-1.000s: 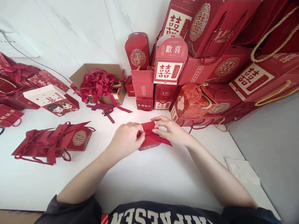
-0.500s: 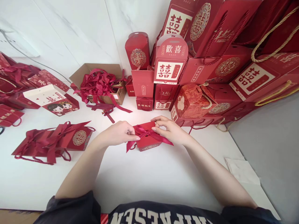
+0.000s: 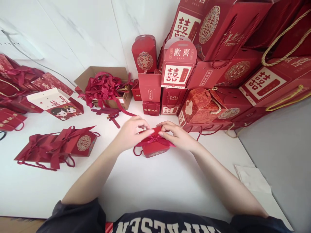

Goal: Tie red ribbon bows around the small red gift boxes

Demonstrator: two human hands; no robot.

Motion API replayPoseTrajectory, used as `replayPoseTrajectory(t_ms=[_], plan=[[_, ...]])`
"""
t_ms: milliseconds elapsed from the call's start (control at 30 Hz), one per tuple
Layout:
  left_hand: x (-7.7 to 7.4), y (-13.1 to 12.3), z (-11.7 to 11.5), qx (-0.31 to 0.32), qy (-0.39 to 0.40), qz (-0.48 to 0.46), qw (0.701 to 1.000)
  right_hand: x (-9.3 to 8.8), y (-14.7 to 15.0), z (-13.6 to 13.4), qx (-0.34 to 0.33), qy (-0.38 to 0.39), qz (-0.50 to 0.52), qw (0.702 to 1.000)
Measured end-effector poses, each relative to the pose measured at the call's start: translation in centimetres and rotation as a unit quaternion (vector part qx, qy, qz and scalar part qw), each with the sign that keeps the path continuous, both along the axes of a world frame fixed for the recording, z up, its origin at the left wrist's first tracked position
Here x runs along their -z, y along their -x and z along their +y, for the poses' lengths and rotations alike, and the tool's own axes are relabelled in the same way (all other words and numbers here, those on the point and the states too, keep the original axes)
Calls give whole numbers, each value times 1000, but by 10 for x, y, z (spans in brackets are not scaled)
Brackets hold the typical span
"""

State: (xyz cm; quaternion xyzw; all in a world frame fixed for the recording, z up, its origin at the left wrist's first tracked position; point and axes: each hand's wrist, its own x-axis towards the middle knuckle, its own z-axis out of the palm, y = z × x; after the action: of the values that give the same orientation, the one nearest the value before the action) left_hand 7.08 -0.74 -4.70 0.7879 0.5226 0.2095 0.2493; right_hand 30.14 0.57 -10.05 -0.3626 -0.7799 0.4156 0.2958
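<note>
A small red gift box (image 3: 155, 149) stands on the white table in front of me. Across its top is a dark pink ribbon (image 3: 154, 139) tied in a bow, its tail lying toward the right. My left hand (image 3: 133, 133) is at the box's left side, thumb reaching over the top at the bow with the fingers curled behind it; the thumb partly hides what it grips. On the other side, my right hand (image 3: 177, 136) pinches the ribbon near the bow's right loop. A red cord handle (image 3: 137, 152) hangs from the box's left side.
Left of my arm lie red boxes with bows (image 3: 58, 147). Behind is a cardboard box (image 3: 81, 77) full of ribbons, beside an open box with cartoon figures (image 3: 64, 111). Stacked red gift boxes (image 3: 178, 72) line the back and right. White paper (image 3: 252, 178) lies far right.
My left hand has shifted up and inward, its thumb now over the box top. The ribbon tail that hung at the left is out of sight. My right hand stays nearly still.
</note>
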Motion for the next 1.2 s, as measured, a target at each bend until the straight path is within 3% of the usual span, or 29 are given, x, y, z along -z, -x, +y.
replayPoseTrajectory(t_ms=[100,200,667,1200], plan=[[20,-14,3,32,18,-23,999,2,1,1,-1,-1,4,1000],[29,-13,7,41,29,-20,999,4,2,3,-8,0,17,1000],[31,-10,10,50,23,14,998,9,2,5,-23,-17,25,999],[27,-15,6,48,21,40,998,8,2,2,-14,53,60,997]])
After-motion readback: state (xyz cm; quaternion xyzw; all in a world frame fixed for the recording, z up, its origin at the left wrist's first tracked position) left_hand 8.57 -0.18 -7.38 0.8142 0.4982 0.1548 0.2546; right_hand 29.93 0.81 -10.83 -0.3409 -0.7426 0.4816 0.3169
